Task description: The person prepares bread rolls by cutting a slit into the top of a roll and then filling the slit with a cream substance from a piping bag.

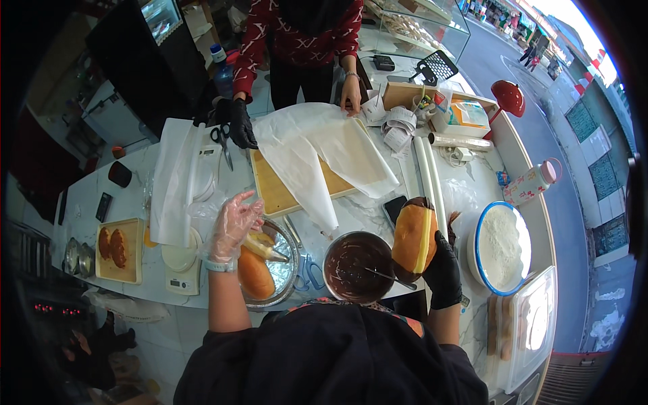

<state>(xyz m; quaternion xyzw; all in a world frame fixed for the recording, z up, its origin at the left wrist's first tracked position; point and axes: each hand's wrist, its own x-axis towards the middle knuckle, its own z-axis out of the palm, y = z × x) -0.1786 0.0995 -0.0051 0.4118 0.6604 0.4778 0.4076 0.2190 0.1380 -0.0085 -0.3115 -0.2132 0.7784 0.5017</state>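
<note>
In a black glove, my right hand (443, 275) grips a split bread bun (410, 233) with a pale yellow filling along its cut edge. Dark chocolate coats parts of its ends. The bun is above the right side of a metal bowl (332, 251) holding melted chocolate, where a spoon (388, 275) leans. My left hand (236, 223), in a clear plastic glove, is raised with fingers apart and nothing in it. Below it, a round silver tray (291, 283) carries a plain bun (256, 275) and what looks like a filled piping bag (266, 250).
Across the table, a person in a red patterned sweater (304, 34) handles white paper (297, 135) over a shallow tray (273, 196). A blue-rimmed basin of white powder (480, 266) stands right. Scissors (226, 145), a kitchen scale (181, 282) and a phone (391, 210) lie about.
</note>
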